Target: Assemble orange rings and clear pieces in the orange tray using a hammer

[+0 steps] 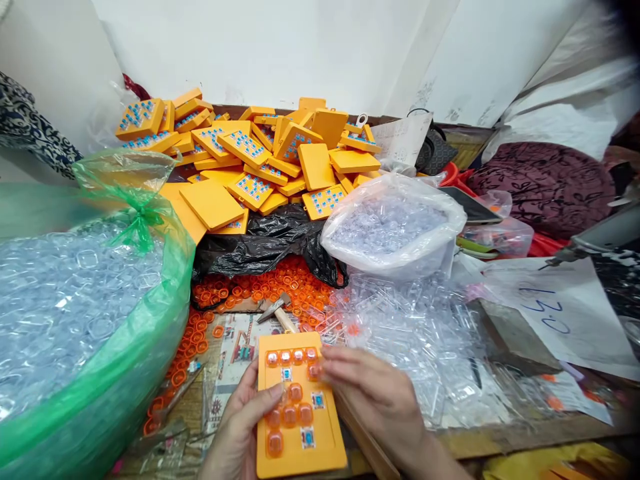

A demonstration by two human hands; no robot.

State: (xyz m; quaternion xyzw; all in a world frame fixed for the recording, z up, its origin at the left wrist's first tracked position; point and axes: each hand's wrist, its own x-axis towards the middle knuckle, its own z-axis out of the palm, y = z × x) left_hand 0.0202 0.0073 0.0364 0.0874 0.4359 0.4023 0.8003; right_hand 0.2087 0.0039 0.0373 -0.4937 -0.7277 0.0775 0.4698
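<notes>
An orange plastic panel [320, 440] lies flat in front of me with several clear key caps set over orange buttons and some blue squares bare. My left hand [240, 427] holds its left edge, thumb resting on the panel face. My right hand [375, 393] lies at the panel's right side, fingertips pinched at a cap near the top right corner. A small hammer [275, 311] lies just beyond the panel.
A heap of orange panels [260, 160] fills the back. A green bag of clear caps [75, 300] stands left, a white bag of clear caps [395, 227] right of centre. Loose orange rings [260, 287] and clear caps [415, 333] cover the table. Paper sheet [565, 313] at right.
</notes>
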